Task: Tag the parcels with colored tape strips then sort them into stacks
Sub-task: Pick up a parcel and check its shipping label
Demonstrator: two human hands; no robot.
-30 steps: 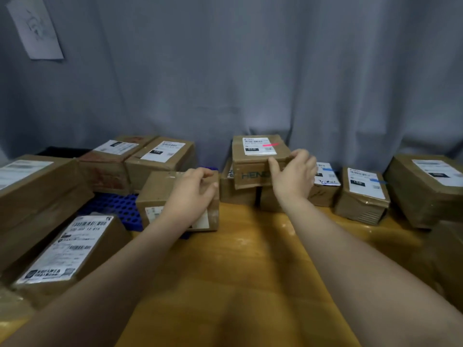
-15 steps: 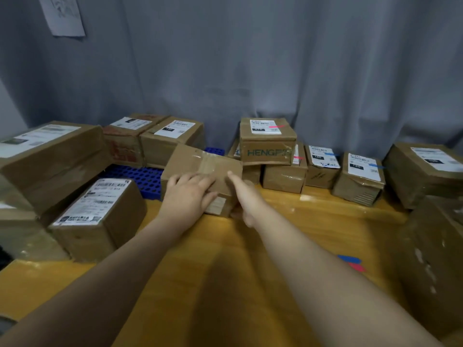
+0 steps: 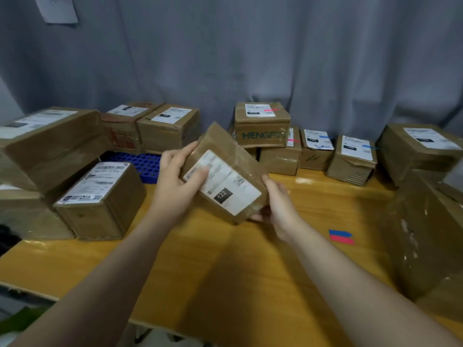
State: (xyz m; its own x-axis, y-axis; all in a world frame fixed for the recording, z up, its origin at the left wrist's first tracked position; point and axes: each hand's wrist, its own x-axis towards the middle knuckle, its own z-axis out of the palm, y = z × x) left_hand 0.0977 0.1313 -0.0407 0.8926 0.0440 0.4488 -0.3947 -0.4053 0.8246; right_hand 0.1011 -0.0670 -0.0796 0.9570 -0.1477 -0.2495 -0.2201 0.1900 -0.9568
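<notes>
**Parcel held for tagging.** We hold a brown parcel (image 3: 226, 156) tilted above the middle of the tabletop (image 3: 225, 284). Its white label (image 3: 225, 189), marked 122, faces us. The left grip (image 3: 179, 181) clasps the parcel's left end, with the thumb on the label and the fingers at the far edge. The right grip (image 3: 278, 209) grasps the near right corner, with the thumb along the side and the fingers underneath. To the right, on the tabletop, lie two tape strips (image 3: 341, 237), one blue and one pink, touching each other. At the far edge a printed box (image 3: 261, 132) with a pink tag sits on other boxes. Right of it stand two blue-tagged boxes (image 3: 317, 152). At far left are more boxes (image 3: 167, 131) and a blue perforated tray (image 3: 140, 164).
</notes>
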